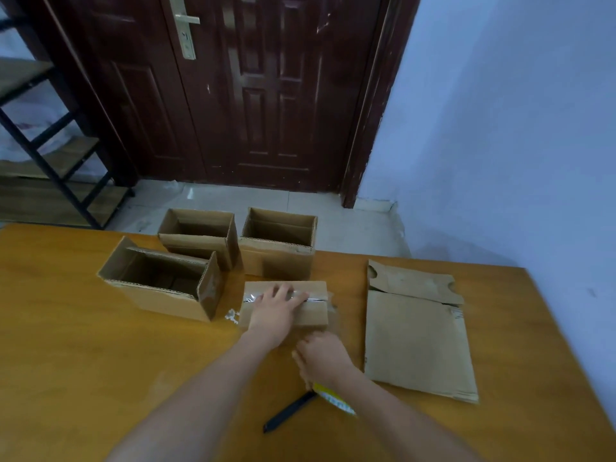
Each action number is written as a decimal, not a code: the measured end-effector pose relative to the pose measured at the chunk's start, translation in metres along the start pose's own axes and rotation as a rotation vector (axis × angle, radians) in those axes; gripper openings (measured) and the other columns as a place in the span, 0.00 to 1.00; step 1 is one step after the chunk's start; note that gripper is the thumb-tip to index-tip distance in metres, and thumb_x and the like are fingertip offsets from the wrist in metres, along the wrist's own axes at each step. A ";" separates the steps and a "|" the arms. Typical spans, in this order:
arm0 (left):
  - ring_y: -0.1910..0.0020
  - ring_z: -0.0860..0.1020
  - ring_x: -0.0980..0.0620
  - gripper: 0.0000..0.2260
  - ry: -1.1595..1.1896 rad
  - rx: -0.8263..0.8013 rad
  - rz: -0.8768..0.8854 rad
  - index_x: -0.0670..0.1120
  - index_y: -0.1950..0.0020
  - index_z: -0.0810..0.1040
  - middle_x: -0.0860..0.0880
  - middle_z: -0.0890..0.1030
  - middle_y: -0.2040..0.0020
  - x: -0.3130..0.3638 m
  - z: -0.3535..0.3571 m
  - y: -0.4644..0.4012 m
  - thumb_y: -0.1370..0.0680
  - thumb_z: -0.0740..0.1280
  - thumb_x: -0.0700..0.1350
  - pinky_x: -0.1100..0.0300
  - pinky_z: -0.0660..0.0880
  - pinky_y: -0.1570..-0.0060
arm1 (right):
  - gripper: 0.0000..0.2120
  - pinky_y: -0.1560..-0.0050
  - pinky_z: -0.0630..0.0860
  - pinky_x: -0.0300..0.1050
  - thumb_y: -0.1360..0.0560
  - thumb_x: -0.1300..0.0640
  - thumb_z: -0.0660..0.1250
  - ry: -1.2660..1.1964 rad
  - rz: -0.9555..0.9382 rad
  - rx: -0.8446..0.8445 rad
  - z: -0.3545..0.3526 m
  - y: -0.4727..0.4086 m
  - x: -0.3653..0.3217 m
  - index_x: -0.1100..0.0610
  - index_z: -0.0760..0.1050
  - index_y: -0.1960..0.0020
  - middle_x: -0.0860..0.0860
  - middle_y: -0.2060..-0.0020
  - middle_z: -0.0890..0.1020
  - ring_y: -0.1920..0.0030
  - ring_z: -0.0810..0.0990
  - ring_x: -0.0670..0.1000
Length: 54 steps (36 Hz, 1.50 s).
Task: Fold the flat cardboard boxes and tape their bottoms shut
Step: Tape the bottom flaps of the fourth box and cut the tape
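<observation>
Behind the orange-brown wooden table [83, 361] a dark red door [233, 95] and a pale blue wall [500, 128] are seen, with a shelf frame [50, 155] off to one side. On the table, the box being taped [313, 316] lies bottom-up, and its closed flaps are pressed by the left hand [278, 310], whose fingers are spread flat and straight over a strip of clear tape [316, 299] laid along the seam. Just nearer than that pressing hand, the right hand [325, 360] is blurred by motion; whether its fingers are closed on anything cannot be told, though a yellow-and-white tape roll [335, 400] shows beside its wrist, with a black cutter [288, 411] lying next to it. Beyond the pressing hand, three folded boxes stand open-side up: one box [160, 285] to its left, a second box [200, 238] behind that, and a third box [278, 245] straight beyond the fingers. To the right of both hands, a flat stack of cardboard [416, 341] is left unfolded. The step in hand is judged to be the sealing of this box's bottom. Next, the tape would need to be smoothed down over the box ends, after which the box could be turned upright and a flat piece taken from the stack.
</observation>
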State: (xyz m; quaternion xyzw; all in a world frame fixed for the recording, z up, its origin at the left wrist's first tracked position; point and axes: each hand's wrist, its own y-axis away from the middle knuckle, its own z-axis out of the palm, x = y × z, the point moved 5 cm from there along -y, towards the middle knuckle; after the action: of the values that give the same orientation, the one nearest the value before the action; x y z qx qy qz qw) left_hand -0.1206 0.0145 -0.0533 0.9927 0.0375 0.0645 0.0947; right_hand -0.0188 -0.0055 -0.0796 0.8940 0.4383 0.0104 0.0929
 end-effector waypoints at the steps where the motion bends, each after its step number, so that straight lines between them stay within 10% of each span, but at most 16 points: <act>1: 0.28 0.57 0.44 0.26 0.006 -0.003 0.004 0.60 0.26 0.55 0.49 0.59 0.27 -0.001 0.000 0.000 0.20 0.61 0.44 0.47 0.59 0.28 | 0.16 0.71 0.71 0.39 0.25 0.51 0.58 -0.066 0.046 0.088 -0.007 0.003 0.012 0.54 0.77 0.68 0.49 0.72 0.80 0.71 0.79 0.50; 4: 0.28 0.56 0.44 0.26 0.030 -0.018 0.012 0.60 0.26 0.55 0.49 0.58 0.27 -0.001 0.001 0.002 0.20 0.60 0.45 0.47 0.57 0.28 | 0.17 0.76 0.68 0.40 0.24 0.48 0.54 -0.248 0.262 0.256 -0.026 0.017 0.044 0.52 0.74 0.66 0.47 0.71 0.78 0.73 0.77 0.48; 8: 0.27 0.53 0.43 0.30 0.023 -0.032 0.022 0.61 0.26 0.53 0.49 0.56 0.26 -0.002 0.005 0.002 0.22 0.63 0.43 0.47 0.53 0.27 | 0.10 0.55 0.73 0.39 0.19 0.53 0.56 -0.544 0.568 0.343 -0.042 0.019 0.075 0.53 0.74 0.44 0.48 0.48 0.76 0.52 0.76 0.46; 15: 0.24 0.49 0.47 0.29 0.252 -0.035 -0.076 0.49 0.23 0.38 0.49 0.51 0.22 -0.007 0.007 0.003 0.17 0.53 0.46 0.51 0.50 0.26 | 0.29 0.28 0.58 0.43 0.19 0.54 0.56 -0.792 0.617 0.174 -0.035 -0.005 0.052 0.55 0.49 0.22 0.50 0.23 0.52 0.25 0.56 0.50; 25: 0.24 0.37 0.44 0.41 0.271 -0.016 -0.426 0.40 0.24 0.36 0.40 0.37 0.23 -0.031 0.020 0.017 0.22 0.51 0.65 0.51 0.39 0.27 | 0.31 0.36 0.67 0.41 0.18 0.54 0.53 -0.992 0.676 0.137 -0.020 -0.015 0.035 0.53 0.39 0.22 0.48 0.22 0.47 0.29 0.63 0.52; 39: 0.24 0.38 0.44 0.41 0.264 -0.035 -0.363 0.42 0.23 0.37 0.42 0.37 0.23 -0.039 0.021 0.016 0.22 0.52 0.66 0.50 0.48 0.26 | 0.33 0.35 0.68 0.47 0.18 0.51 0.54 -1.138 0.858 0.102 -0.012 -0.023 0.042 0.52 0.35 0.23 0.54 0.26 0.62 0.31 0.68 0.55; 54: 0.30 0.64 0.38 0.47 1.177 -0.040 -0.716 0.51 0.22 0.44 0.40 0.64 0.28 -0.070 0.031 0.018 0.29 0.74 0.44 0.41 0.65 0.32 | 0.28 0.41 0.69 0.47 0.21 0.43 0.58 -1.283 0.877 -0.031 -0.012 -0.022 0.044 0.59 0.58 0.28 0.56 0.36 0.70 0.39 0.71 0.54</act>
State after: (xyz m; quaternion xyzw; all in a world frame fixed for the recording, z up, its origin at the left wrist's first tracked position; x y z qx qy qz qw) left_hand -0.1845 -0.0146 -0.0888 0.7171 0.4071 0.5581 0.0926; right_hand -0.0102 0.0444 -0.0741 0.8154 -0.0950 -0.4671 0.3284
